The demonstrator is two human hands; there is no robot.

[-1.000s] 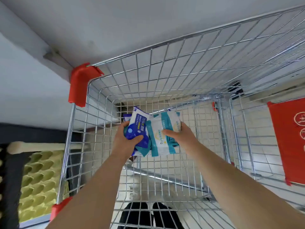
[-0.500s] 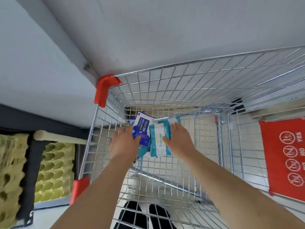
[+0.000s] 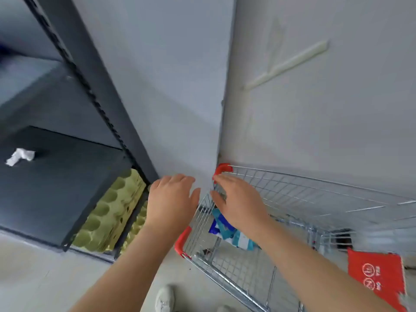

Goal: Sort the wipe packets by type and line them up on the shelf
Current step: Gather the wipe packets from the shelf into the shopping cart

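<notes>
Bright even light, soft shadows, motion blur esp. at right edge, wide-angle bending w/ slanted walls.

Blue and teal plastic wipe packets (image 3: 227,228) partly hidden under right hand (image 3: 238,203); print motion-blurred, unreadable. Red plastic sign (image 3: 376,280) right of that grip, cut by frame edge.

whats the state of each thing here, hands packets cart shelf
left hand: open, empty, fingers spread, raised beside the cart
right hand: open, empty, over the cart's corner
wipe packets: loose pile inside the cart, unsorted, partly hidden by the right hand
cart: upright, against the wall
shelf: no packets on it, only a crumpled white scrap
egg trays: stacked under the shelf
</notes>
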